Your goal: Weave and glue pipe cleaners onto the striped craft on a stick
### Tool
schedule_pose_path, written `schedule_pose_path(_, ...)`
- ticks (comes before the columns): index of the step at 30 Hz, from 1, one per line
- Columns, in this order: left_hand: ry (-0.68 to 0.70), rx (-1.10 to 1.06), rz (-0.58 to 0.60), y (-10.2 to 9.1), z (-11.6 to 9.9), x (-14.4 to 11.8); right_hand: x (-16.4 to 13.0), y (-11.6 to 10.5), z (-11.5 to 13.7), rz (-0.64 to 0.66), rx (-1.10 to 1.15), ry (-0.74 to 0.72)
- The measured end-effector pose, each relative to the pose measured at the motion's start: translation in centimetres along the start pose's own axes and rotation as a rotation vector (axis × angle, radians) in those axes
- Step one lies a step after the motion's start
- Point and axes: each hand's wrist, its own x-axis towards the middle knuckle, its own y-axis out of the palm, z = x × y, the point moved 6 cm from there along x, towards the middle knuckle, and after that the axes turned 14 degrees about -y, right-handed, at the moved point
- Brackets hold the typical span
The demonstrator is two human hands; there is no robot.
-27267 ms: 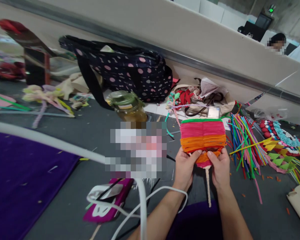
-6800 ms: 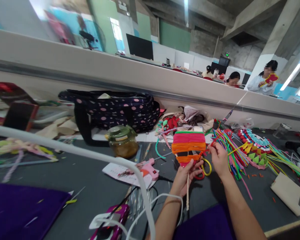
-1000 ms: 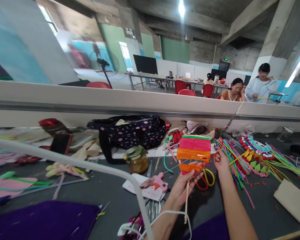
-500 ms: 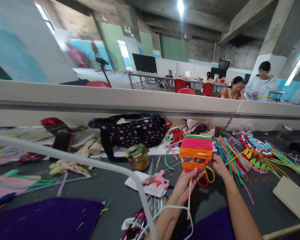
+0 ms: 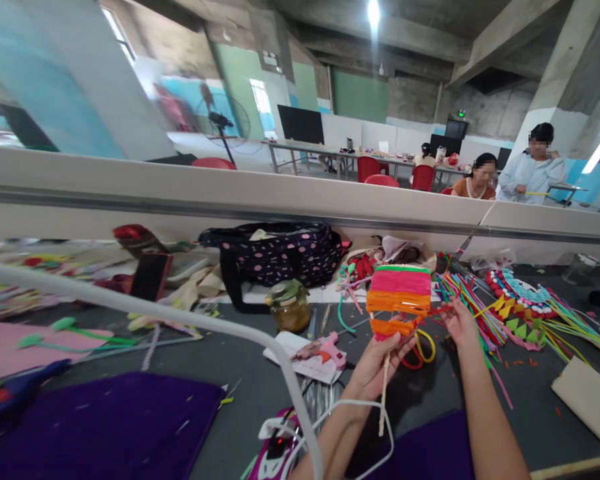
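Fan work is what the hands are busy with: a fan (image 5: 399, 300) of fuzzy craft wire in pink and orange bands with a green strip along the top, held upright above the grey tabletop (image 5: 220, 363), just in front of the spotted bag (image 5: 280, 257) and the jar (image 5: 290, 307).

Half a second ago both hands were close together at the fan's lower edge. Now the right hand (image 5: 459, 323) has drawn out to the right, and a thin red strand (image 5: 437, 311) runs taut from its pinched fingertips back to the orange band — so it looks as though another strand is being pulled through or tightened onto the weave. The left hand (image 5: 377, 360) has stayed put, gripping the pale stick (image 5: 384, 393) just under the fan, thumb pressed against the lowest orange rows.

Red and yellow loops (image 5: 420, 350) lie on the tabletop just below the right hand; I can't tell from where I stand whether they are scissor handles or bent wire. A bundle of coloured wires (image 5: 473, 313) lies beside that wrist, and a pink glue gun (image 5: 323, 348) rests on a sheet of paper to the left.

The lower rows look unfinished — narrower and looser than the bands above.
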Motion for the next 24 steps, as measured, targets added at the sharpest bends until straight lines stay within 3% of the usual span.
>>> schedule_pose_path(5,-0.011,0.041,-0.019,-0.3,0.4,0.1,-0.3,-0.6,0.8,0.017,0.132,0.102)
schedule_pose_path(14,0.018,0.110,-0.010,1.1,0.1,-0.1,-2.8,4.0,1.8,0.300,0.074,0.212)
schedule_pose_path(24,0.049,0.116,-0.010,1.0,1.3,0.8,-5.5,6.2,1.2,0.226,0.161,0.231)
